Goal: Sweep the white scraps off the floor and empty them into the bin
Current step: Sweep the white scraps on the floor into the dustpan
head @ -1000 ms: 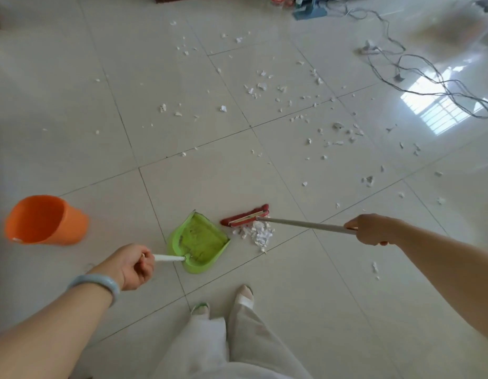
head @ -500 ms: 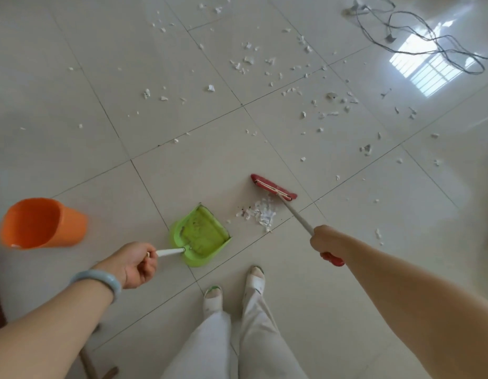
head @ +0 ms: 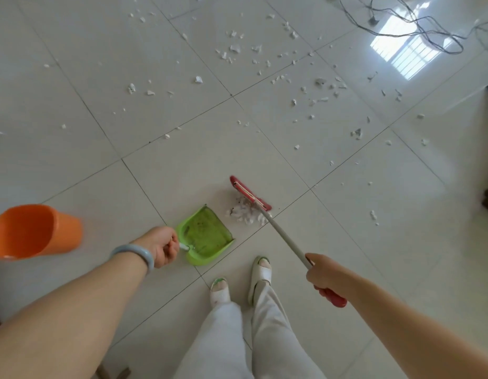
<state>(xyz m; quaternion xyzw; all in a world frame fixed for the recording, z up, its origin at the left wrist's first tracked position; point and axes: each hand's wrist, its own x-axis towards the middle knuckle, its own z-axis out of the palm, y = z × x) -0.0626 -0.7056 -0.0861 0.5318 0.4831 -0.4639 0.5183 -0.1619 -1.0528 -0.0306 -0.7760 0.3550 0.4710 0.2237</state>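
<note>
Our left hand, fingers curled round the dustpan handle, right hand gripping the broom, scraps heaped just beside the dustpan's mouth

Lighting: bright, even daylight; a window's barred reflection glares off the glossy floor tiles at upper right; shadows soft and faint, one beside the orange bin; wide-angle bending of tile lines toward the edges; slight softness throughout, most around the swept scrap pile; colours pale, washed.
</note>
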